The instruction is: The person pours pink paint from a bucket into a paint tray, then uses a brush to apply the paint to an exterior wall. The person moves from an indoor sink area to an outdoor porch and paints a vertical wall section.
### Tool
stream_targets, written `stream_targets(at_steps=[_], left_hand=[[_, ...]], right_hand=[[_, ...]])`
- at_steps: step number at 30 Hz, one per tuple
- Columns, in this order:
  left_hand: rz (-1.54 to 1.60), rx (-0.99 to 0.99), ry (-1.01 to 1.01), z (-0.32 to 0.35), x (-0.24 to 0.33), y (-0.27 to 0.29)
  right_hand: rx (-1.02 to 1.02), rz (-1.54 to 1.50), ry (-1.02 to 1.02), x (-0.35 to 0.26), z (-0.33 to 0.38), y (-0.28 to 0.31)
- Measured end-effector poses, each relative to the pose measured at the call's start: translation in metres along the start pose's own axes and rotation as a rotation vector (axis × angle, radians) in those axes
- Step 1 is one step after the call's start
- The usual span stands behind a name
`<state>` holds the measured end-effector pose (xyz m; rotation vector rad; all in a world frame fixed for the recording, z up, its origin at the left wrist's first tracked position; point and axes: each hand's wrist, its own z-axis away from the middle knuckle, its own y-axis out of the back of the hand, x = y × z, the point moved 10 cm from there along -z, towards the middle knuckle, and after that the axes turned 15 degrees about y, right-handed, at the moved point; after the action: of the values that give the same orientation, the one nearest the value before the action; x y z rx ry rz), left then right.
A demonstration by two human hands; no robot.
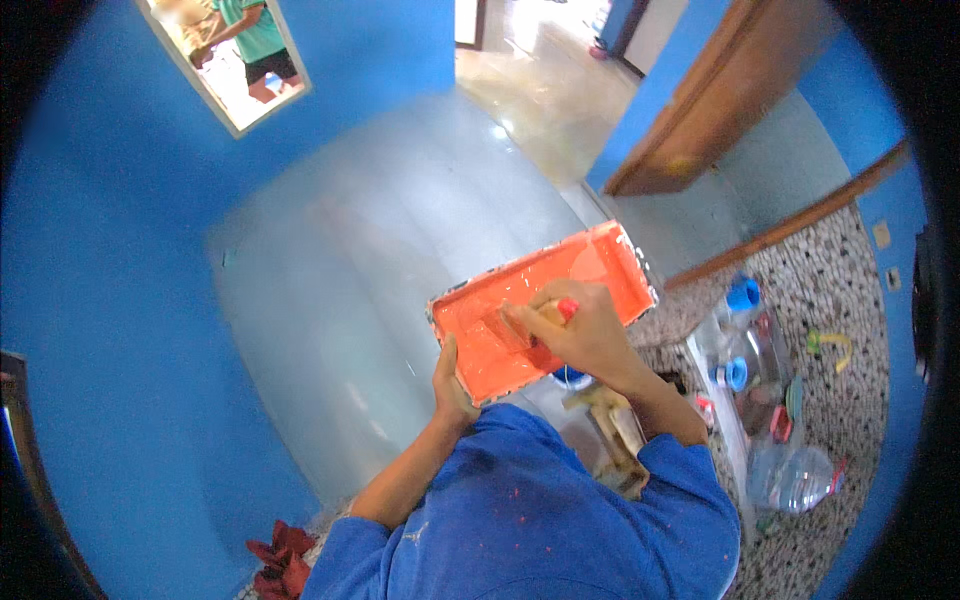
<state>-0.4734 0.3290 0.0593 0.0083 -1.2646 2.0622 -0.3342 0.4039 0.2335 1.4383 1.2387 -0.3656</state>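
A shallow paint tray (pixel 640 270) filled with orange paint is held tilted in front of my chest. My left hand (pixel 453 388) grips its near left corner, with the thumb over the rim and the other fingers mostly hidden below. Inside the tray, my right hand (pixel 592 335) is closed round a paintbrush (pixel 516 328), whose bristles touch the orange paint. A red end of the handle shows above my fingers. Dark and white flecks mark the tray's outer edges.
Blue walls (pixel 130 220) surround a pale, shiny floor (pixel 330 270). A brown wooden door (pixel 700 100) stands at the upper right. Bottles with blue tops (pixel 743 294) and a large clear bottle (pixel 795 478) lie at right. Another person (pixel 262 45) shows through an opening upper left.
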Motion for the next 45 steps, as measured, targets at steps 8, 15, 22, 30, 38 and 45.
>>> stream_targets(at_steps=[8,15,22,30,38,45], left_hand=[[-0.059,0.041,-0.060,-0.095,0.099,-0.014],[0.050,0.031,-0.022,-0.202,0.167,-0.014],[0.036,0.097,-0.059,-0.312,0.261,-0.058],[-0.029,0.009,0.030,-0.467,0.374,-0.089],[-0.109,-0.016,0.124,-0.600,0.473,-0.156],[-0.126,0.001,0.053,-0.734,0.518,-0.213]], right_hand=[[-0.354,0.072,0.643,0.022,-0.133,-0.037],[-0.466,-0.020,0.778,0.073,-0.214,-0.052],[-0.543,-0.016,0.639,0.135,-0.334,-0.002],[-0.314,0.127,0.616,0.211,-0.510,0.038],[-0.267,0.162,0.591,0.304,-0.629,0.057],[-0.155,0.055,0.493,0.400,-0.714,0.134]])
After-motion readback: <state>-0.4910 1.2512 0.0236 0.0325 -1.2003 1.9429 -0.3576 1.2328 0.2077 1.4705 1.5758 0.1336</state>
